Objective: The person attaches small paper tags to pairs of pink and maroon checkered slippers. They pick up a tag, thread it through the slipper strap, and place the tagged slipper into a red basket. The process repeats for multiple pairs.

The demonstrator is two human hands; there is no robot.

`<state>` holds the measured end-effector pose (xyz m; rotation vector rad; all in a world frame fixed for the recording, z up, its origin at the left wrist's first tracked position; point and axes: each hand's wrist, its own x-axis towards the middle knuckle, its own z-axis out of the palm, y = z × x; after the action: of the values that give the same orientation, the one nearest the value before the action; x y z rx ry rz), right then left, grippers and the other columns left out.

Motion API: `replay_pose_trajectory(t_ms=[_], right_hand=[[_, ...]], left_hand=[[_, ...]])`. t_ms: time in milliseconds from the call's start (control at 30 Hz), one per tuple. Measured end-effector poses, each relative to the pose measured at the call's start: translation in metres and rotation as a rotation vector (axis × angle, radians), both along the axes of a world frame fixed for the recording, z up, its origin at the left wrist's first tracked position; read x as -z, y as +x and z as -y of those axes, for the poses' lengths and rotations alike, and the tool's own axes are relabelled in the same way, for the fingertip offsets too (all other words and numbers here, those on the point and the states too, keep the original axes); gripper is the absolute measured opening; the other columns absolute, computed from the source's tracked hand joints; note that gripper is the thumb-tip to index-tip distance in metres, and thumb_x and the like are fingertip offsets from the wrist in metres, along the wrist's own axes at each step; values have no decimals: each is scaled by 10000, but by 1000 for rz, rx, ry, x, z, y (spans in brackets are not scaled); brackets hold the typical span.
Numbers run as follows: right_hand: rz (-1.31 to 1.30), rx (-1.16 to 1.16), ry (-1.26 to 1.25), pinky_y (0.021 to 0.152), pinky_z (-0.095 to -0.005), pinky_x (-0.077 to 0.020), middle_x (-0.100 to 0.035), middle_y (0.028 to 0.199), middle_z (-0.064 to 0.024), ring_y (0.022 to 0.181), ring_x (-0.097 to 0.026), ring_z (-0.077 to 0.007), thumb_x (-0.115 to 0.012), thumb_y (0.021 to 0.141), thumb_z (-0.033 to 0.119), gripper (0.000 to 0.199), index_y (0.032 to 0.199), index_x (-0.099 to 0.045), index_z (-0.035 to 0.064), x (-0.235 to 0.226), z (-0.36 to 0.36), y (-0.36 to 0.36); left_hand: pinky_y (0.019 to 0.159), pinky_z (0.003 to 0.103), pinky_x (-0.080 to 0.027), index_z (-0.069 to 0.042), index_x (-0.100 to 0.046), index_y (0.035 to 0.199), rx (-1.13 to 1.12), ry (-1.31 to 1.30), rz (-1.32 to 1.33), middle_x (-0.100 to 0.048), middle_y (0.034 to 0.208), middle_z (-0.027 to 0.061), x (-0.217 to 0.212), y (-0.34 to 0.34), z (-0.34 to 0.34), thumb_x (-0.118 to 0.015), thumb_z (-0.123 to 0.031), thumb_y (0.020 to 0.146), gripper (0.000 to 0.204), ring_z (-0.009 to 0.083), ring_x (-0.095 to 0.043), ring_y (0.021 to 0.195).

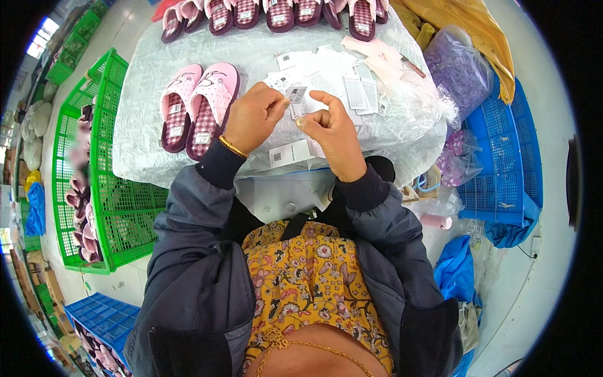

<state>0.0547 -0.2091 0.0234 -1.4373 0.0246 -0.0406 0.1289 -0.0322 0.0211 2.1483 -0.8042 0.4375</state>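
My left hand (256,116) is closed in a pinch at the edge of a small printed label (295,94) with grey and black marks. Facing it, my right hand (336,135) has its index finger stretched out and its thumb apart, close beside the label. A pair of pink slippers (213,94) with dotted uppers and checked insoles stands just left of my left hand. White papers and labels (320,69) lie spread beyond my hands. Below them, a folded white card (290,154) sits near the table's front edge.
Along the far edge of the plastic-covered table (141,125) runs a row of slippers (279,14). A green crate (129,207) with slippers stands left. On the right are a blue crate (496,157) and a clear bag of purple pieces (457,69).
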Motion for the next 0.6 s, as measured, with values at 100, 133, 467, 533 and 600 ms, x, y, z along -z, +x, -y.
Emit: replay_pose_trajectory(t_ms=[100,133,467,533,600], right_hand=[[10,11,-3,640,-212,-444,-639,850,-55,747,-560,-72,-712,844,88,584,1326,-406,-32,6,-1,8],[12,8,5,641,-213,-445,-639,848,-55,747,-561,-73,-713,842,84,591,1330,-401,-35,8,-1,10],[-48,-18,79,669,-205,-440,-625,843,-36,741,-547,-67,-716,829,51,446,1214,-508,-30,2,-1,7],[-60,-50,86,669,-205,-438,-625,846,-32,745,-549,-64,-712,832,50,366,1146,-537,-19,2,0,6],[-81,-92,57,683,-208,-436,-622,860,-26,762,-551,-63,-692,848,47,291,1096,-549,-9,1,5,3]], left_hand=[[568,363,-477,-48,-659,833,27,21,-1,-600,789,96,-6,-11,2,-686,-141,840,97,283,-617,665],[565,360,-476,-51,-659,831,34,24,0,-600,791,94,-7,-13,2,-685,-141,840,94,281,-616,663],[584,339,-463,-20,-658,889,119,111,19,-584,799,124,-14,-25,-2,-659,-50,830,66,277,-591,669],[593,318,-463,-18,-658,916,172,79,-35,-587,794,99,-14,-29,-4,-652,-66,852,80,237,-586,660],[606,293,-460,-14,-655,944,226,-8,-201,-587,794,65,-13,-32,-7,-640,-88,881,98,185,-570,658]])
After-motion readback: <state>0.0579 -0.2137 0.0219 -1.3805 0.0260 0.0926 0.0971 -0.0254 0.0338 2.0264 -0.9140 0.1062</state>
